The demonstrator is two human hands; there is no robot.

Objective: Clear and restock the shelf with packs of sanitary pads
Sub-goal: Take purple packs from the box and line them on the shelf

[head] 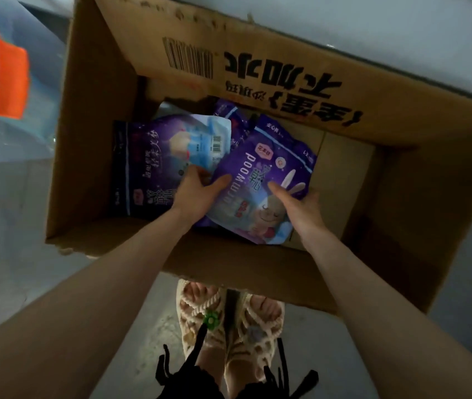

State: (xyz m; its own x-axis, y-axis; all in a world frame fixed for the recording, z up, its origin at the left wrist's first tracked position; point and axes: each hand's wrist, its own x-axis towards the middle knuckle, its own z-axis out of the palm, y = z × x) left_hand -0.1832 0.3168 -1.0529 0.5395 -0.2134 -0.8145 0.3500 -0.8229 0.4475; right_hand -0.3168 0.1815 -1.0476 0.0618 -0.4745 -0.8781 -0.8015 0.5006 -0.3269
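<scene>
Looking down, I see my left hand [197, 191] and right hand [298, 205] clasping a glossy purple rabbit-print pad pack [260, 180] by its side edges, thumbs on top, inside an open brown cardboard box [387, 197] beside another crinkly dark pack [148, 168].

Box [93, 168] right half seemingly bare; packs [154, 168] crowd left.

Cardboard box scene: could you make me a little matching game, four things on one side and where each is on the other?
Things:
1. rabbit pack
2. dark pack
3. sandals
4. orange thing

Places:
A. on the floor outside the cardboard box, at far left
B. flat in the box, left side
C. held by left hand and right hand
D. below the box's near wall

Pairs: 1-C, 2-B, 3-D, 4-A
</scene>
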